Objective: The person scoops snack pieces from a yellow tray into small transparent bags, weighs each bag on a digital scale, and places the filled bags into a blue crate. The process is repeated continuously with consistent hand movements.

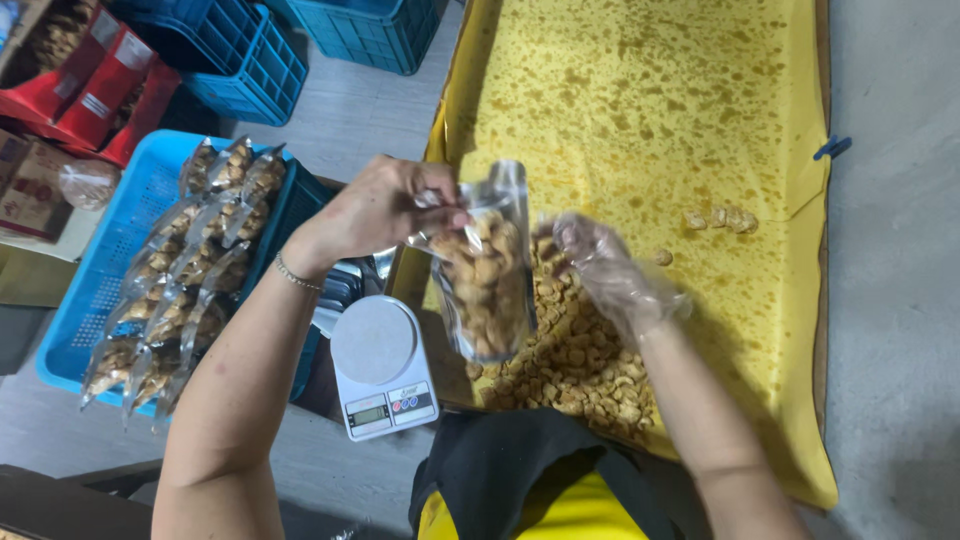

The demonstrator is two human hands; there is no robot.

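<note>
Overhead, left hand (375, 210) pinching clear plastic pouch of brown snack pieces (485, 270), fingers pressed on its top, gloved right hand (610, 270) beside it, fingers loosely curled, white digital scale (380, 365) below.

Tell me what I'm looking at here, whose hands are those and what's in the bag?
The camera sits on a person's head, looking down at their own two hands. The left hand holds up a clear bag filled with small brown snacks. The right hand wears a thin plastic glove and is beside the bag. Below lies a pile of snacks on a yellow sheet. A small white scale stands nearby, and a blue crate holds more filled bags.
</note>
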